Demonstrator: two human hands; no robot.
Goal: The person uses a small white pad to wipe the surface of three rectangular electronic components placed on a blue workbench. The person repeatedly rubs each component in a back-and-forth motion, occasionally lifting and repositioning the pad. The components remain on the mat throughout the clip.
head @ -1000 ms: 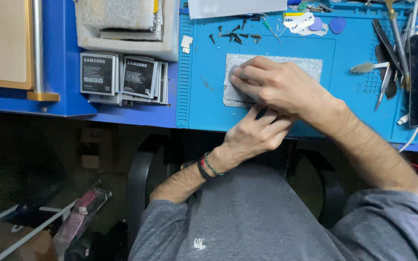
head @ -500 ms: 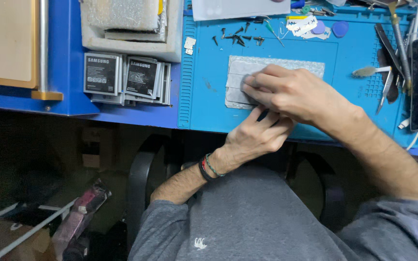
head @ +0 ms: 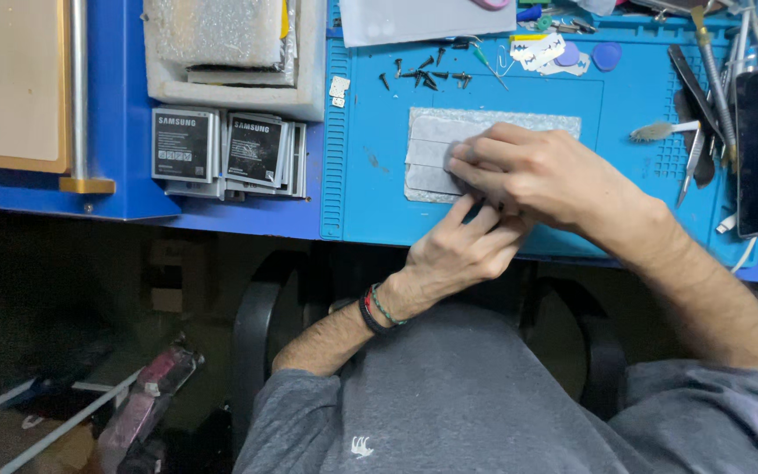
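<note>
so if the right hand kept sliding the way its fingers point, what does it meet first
The right hand points left across the grey panel; past its edge comes bare blue mat, then probably the stack of phone batteries.

The blue desk (head: 116, 189) carries a blue ribbed mat (head: 370, 189) with a grey padded sheet (head: 436, 149) at its centre, small dark screws (head: 423, 79) at twelve o'clock, what look like tweezers (head: 695, 167) at three o'clock, and stacked phone batteries (head: 225, 149) at nine o'clock.

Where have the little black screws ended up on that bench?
In the head view, the small black screws lie scattered near the top of the blue mat, just above the grey pad under the right hand.
</note>
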